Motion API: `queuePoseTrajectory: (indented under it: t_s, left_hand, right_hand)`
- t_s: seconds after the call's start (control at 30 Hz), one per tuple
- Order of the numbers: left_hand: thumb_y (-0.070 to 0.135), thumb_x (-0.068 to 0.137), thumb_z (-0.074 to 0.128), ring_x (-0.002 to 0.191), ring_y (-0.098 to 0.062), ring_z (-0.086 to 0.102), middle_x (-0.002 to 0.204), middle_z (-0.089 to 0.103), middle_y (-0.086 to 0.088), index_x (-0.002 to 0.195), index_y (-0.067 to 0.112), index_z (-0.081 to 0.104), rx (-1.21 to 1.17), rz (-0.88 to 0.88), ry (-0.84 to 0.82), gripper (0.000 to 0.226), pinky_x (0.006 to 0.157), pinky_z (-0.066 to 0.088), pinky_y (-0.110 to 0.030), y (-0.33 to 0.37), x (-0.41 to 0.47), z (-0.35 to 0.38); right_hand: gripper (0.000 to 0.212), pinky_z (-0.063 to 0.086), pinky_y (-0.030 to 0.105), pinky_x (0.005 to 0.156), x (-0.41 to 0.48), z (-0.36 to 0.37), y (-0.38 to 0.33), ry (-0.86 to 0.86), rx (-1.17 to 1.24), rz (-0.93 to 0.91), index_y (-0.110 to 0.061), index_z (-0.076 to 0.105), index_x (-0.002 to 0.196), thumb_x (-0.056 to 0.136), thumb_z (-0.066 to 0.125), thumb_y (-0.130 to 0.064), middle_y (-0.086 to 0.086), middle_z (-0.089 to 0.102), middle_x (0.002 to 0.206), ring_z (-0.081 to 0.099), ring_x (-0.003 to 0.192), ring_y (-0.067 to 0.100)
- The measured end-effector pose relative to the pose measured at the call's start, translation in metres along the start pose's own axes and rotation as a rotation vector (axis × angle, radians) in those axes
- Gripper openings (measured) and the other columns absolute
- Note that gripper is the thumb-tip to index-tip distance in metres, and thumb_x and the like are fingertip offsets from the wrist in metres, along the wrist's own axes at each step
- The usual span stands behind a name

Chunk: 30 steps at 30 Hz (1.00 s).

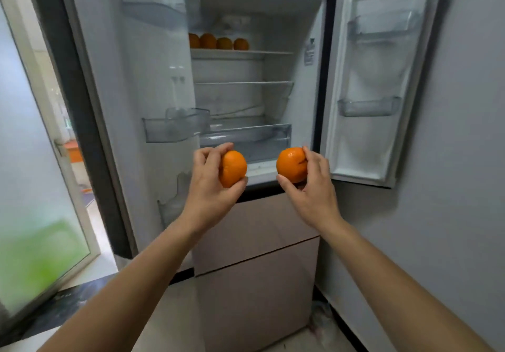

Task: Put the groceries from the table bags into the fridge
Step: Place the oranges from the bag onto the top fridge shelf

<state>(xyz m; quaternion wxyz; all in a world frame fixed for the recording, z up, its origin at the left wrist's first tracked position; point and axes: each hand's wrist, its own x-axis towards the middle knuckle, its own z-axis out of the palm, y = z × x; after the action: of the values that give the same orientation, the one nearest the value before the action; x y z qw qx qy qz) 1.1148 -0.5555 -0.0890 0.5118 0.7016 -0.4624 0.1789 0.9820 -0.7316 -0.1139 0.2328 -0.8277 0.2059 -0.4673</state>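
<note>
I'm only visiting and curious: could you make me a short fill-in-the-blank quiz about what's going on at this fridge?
The held oranges number ____, one in the left hand, one in the right hand.
The stored oranges on the fridge's upper shelf number ____.
Both fridge doors stand ____.
Missing words: two; four; open.

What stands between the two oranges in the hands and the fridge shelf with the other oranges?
Nothing visible. The fridge's left door and right door stand open, and the shelf is bare right of its four oranges. The left hand holds the left orange, the right hand the right orange.
</note>
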Motion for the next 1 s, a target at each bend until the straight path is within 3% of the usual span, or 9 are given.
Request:
queuePoseTrajectory:
  t_s: [0.1,0.23,0.37,0.47,0.57,0.73,0.87,1.0]
  left_hand:
    - [0.020,0.075,0.084,0.107,-0.006,0.047,0.122,0.044,0.003,0.135,0.021,0.049,-0.062,-0.010,0.077,0.069,0.087,0.034,-0.003,-0.017,0.060,0.051]
    - [0.026,0.073,0.086,0.103,-0.011,0.056,0.117,0.053,0.010,0.126,0.025,0.048,-0.123,-0.065,0.138,0.066,0.084,0.042,-0.020,-0.026,0.144,0.093]
    - [0.027,0.073,0.086,0.103,-0.012,0.053,0.119,0.055,0.003,0.125,0.020,0.051,-0.049,-0.009,0.170,0.063,0.086,0.039,-0.020,-0.031,0.228,0.121]
    - [0.024,0.076,0.083,0.104,-0.010,0.044,0.125,0.043,-0.004,0.132,0.015,0.052,0.024,0.037,0.209,0.065,0.090,0.032,-0.014,-0.039,0.295,0.137]
    - [0.027,0.081,0.079,0.108,-0.010,0.040,0.127,0.036,-0.003,0.141,0.017,0.046,0.077,0.037,0.232,0.069,0.097,0.031,-0.017,-0.048,0.361,0.152]
    - [0.033,0.082,0.078,0.114,-0.014,0.049,0.132,0.049,-0.006,0.135,0.016,0.047,0.212,0.073,0.287,0.064,0.093,0.034,-0.021,-0.067,0.472,0.173]
    - [0.041,0.081,0.077,0.114,-0.023,0.058,0.124,0.062,-0.005,0.129,0.018,0.051,0.349,0.042,0.245,0.059,0.091,0.045,-0.034,-0.085,0.559,0.191]
    - [0.041,0.086,0.073,0.106,-0.020,0.057,0.119,0.059,-0.003,0.132,0.019,0.050,0.419,-0.011,0.097,0.056,0.086,0.047,-0.034,-0.104,0.627,0.211]
  right_hand:
    - [0.085,0.045,0.033,0.098,0.061,0.009,0.038,-0.027,-0.044,-0.003,-0.025,0.023,0.156,0.089,0.070,-0.047,0.000,0.030,0.149,0.043,0.119,0.007]
    - [0.086,0.052,0.048,0.097,0.151,0.015,0.073,-0.040,-0.100,-0.015,-0.025,0.022,0.156,0.089,0.068,-0.053,-0.002,0.031,0.150,0.048,0.126,0.018]
    - [0.086,0.044,0.043,0.105,0.240,0.024,0.089,-0.005,-0.076,0.000,-0.024,0.018,0.157,0.091,0.067,-0.051,0.001,0.030,0.157,0.045,0.134,0.023]
    - [0.082,0.039,0.036,0.101,0.307,0.038,0.099,0.042,-0.024,-0.029,-0.023,0.022,0.154,0.091,0.068,-0.047,0.003,0.035,0.156,0.047,0.133,0.025]
    - [0.078,0.041,0.037,0.100,0.377,0.053,0.108,0.085,0.007,-0.091,-0.020,0.026,0.152,0.091,0.068,-0.046,0.006,0.039,0.153,0.050,0.130,0.027]
    - [0.079,0.035,0.032,0.105,0.497,0.080,0.118,0.121,0.105,-0.178,-0.015,0.028,0.155,0.092,0.068,-0.041,0.011,0.034,0.152,0.043,0.135,0.027]
    - [0.082,0.034,0.039,0.113,0.589,0.101,0.118,0.079,0.133,-0.198,-0.013,0.025,0.157,0.092,0.068,-0.041,0.014,0.031,0.152,0.042,0.137,0.031]
    - [0.076,0.043,0.042,0.104,0.666,0.120,0.121,-0.020,-0.030,-0.212,-0.015,0.027,0.154,0.093,0.064,-0.042,0.020,0.043,0.147,0.048,0.131,0.041]
